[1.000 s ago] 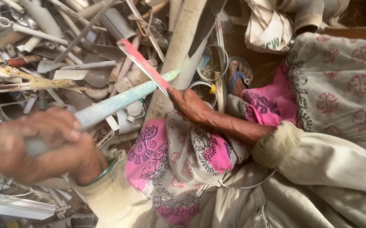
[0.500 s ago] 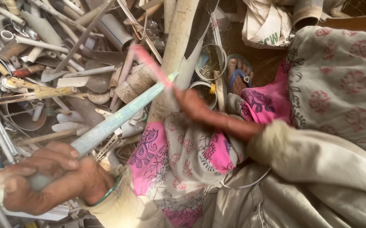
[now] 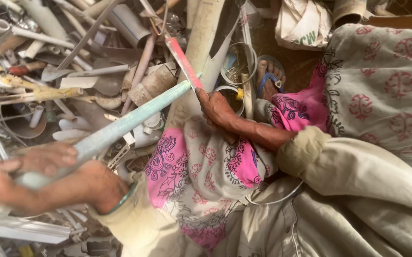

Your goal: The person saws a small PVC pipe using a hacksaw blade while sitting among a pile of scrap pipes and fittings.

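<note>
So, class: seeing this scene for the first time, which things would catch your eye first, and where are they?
Probably the long pale green pipe, slanting from the left hand at lower left up to the middle. There the right hand holds a red-edged blade against it. Behind lies a heap of scrap pipes, upper left.

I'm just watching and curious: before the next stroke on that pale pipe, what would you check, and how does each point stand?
1. Left hand gripping pale green pipe: ok.
2. Right hand holding the red-bladed tool: ok.
3. Blade meeting the pipe: ok, near its far end.
4. Fingers away from blade: ok.
5. Sandalled foot apart from the cut: ok.
6. Blade sharpness: cannot tell.
</note>
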